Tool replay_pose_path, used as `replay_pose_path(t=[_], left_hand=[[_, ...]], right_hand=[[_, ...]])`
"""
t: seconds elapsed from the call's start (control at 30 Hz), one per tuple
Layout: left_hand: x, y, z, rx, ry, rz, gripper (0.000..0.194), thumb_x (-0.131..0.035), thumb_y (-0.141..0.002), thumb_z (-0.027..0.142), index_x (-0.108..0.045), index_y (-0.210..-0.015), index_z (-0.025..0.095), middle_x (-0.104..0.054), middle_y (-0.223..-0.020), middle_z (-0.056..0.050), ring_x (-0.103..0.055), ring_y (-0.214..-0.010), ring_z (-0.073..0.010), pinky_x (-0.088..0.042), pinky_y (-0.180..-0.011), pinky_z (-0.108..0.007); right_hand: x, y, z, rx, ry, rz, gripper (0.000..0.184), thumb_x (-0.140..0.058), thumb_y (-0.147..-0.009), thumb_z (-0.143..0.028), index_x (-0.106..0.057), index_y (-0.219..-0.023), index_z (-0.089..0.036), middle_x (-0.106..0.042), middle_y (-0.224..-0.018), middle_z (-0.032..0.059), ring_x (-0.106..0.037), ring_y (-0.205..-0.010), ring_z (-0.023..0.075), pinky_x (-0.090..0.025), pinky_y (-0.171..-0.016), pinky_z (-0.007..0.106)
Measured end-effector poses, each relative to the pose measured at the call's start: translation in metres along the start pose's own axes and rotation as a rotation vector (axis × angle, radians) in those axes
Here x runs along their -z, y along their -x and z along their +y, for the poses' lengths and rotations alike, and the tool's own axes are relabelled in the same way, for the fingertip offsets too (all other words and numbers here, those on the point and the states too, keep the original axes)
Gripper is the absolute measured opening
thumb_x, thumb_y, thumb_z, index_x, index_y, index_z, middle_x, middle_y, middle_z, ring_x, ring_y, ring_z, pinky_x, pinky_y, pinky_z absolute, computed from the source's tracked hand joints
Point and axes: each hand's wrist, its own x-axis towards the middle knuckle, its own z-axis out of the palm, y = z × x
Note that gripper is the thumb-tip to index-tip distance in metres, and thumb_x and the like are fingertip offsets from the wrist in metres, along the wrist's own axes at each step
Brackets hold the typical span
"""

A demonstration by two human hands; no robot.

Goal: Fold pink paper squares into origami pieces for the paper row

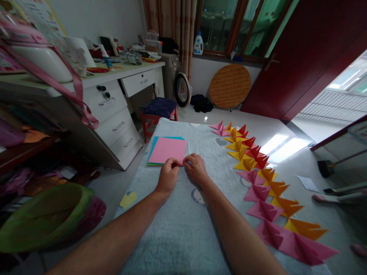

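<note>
A stack of square coloured paper lies on the cloth-covered table (172, 221), with a pink sheet of paper (168, 149) on top and a blue sheet (153, 147) showing at its edges. At the stack's near right corner, my left hand (168, 176) pinches thumb and forefinger together at the pink paper. My right hand (196, 168) meets it there, its fingertips also closed at that corner. Exactly how much paper sits between the fingers is hidden. Folded pink paper pieces (265, 211), yellow ones (237, 147) and red ones (258, 152) stand in rows along the table's right side.
Left of the table are a white desk with drawers (114, 122) and a green-lined bin (48, 217). A stool (160, 108) stands past the far left corner, near a washing machine with its round door (182, 89) ajar. A round wooden tabletop (230, 86) leans against the wall.
</note>
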Motion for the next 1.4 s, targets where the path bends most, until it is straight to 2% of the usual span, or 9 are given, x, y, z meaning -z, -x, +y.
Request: replay_pose_path(t=[0.2,0.37,0.5,0.6,0.77,1.0,1.13,1.27,1.4], left_hand=[[0.002,-0.001,0.004,0.026,0.052,0.014,0.009,-0.053,-0.063,0.015,-0.059,-0.069,0.018,-0.056,-0.064,0.003,-0.048,-0.059,-0.0120,-0.038,-0.058,-0.023],[0.015,-0.017,0.006,-0.024,0.088,0.197,0.011,-0.055,-0.064,0.017,-0.058,-0.075,0.019,-0.058,-0.074,0.002,-0.050,-0.067,-0.0113,-0.040,-0.064,-0.022],[0.026,-0.032,0.002,-0.019,0.112,0.306,0.022,-0.057,-0.064,0.019,-0.058,-0.086,0.019,-0.058,-0.082,0.002,-0.053,-0.071,-0.0114,-0.043,-0.068,-0.023],[0.028,-0.038,-0.005,-0.015,0.108,0.323,0.027,-0.057,-0.063,0.018,-0.058,-0.091,0.019,-0.058,-0.087,0.001,-0.056,-0.078,-0.0127,-0.045,-0.073,-0.025],[0.024,-0.034,-0.008,-0.056,0.051,0.281,0.027,-0.057,-0.067,0.019,-0.059,-0.094,0.019,-0.060,-0.093,-0.001,-0.058,-0.090,-0.0157,-0.046,-0.086,-0.029],[0.021,-0.020,0.011,-0.148,-0.126,0.154,0.022,-0.058,-0.071,0.015,-0.064,-0.092,0.020,-0.065,-0.097,-0.004,-0.060,-0.096,-0.0213,-0.045,-0.093,-0.036],[0.017,-0.011,0.017,-0.390,-0.550,-0.051,0.023,-0.066,-0.073,0.013,-0.070,-0.094,0.022,-0.069,-0.105,-0.007,-0.057,-0.109,-0.0278,-0.038,-0.102,-0.043],[0.017,-0.007,0.016,-0.520,-0.811,-0.068,0.013,-0.069,-0.082,0.020,-0.073,-0.093,0.025,-0.072,-0.105,-0.007,-0.057,-0.108,-0.0297,-0.034,-0.101,-0.047],[0.019,-0.006,0.020,-0.580,-0.778,-0.041,0.009,-0.065,-0.087,0.022,-0.074,-0.090,0.025,-0.074,-0.098,-0.005,-0.059,-0.101,-0.0273,-0.037,-0.096,-0.045]], right_hand=[[0.000,0.000,0.002,0.005,-0.014,0.014,0.019,-0.054,-0.088,-0.012,-0.071,-0.091,-0.021,-0.065,-0.097,0.0058,-0.056,-0.097,0.0207,-0.038,-0.091,0.034],[0.001,0.002,0.000,0.039,-0.022,0.004,0.034,-0.057,-0.083,-0.009,-0.069,-0.112,-0.023,-0.065,-0.109,0.0073,-0.055,-0.105,0.0227,-0.037,-0.095,0.036],[0.000,0.002,0.000,0.044,-0.012,-0.025,0.027,-0.059,-0.085,-0.012,-0.072,-0.106,-0.024,-0.064,-0.108,0.0070,-0.054,-0.105,0.0232,-0.036,-0.096,0.038],[0.000,0.001,0.000,0.030,-0.019,-0.028,0.020,-0.060,-0.086,-0.014,-0.073,-0.098,-0.023,-0.063,-0.106,0.0065,-0.054,-0.104,0.0228,-0.035,-0.095,0.038],[0.002,0.000,-0.001,0.029,-0.032,-0.039,0.014,-0.061,-0.086,-0.015,-0.072,-0.090,-0.023,-0.063,-0.105,0.0057,-0.053,-0.103,0.0219,-0.035,-0.095,0.037],[0.003,0.000,0.002,0.037,-0.124,0.001,0.013,-0.060,-0.084,-0.013,-0.070,-0.084,-0.022,-0.063,-0.098,0.0045,-0.056,-0.099,0.0205,-0.037,-0.095,0.036],[0.006,0.000,0.004,0.027,-0.237,0.071,0.011,-0.057,-0.082,-0.013,-0.064,-0.081,-0.021,-0.061,-0.092,0.0032,-0.056,-0.094,0.0191,-0.041,-0.090,0.033],[0.023,0.000,-0.001,0.077,-0.319,0.135,0.007,-0.054,-0.083,-0.016,-0.058,-0.082,-0.022,-0.060,-0.094,0.0029,-0.056,-0.095,0.0188,-0.043,-0.091,0.034],[0.055,0.004,-0.011,0.198,-0.237,0.144,0.004,-0.055,-0.086,-0.020,-0.059,-0.084,-0.022,-0.062,-0.102,0.0060,-0.056,-0.104,0.0214,-0.040,-0.099,0.038]])
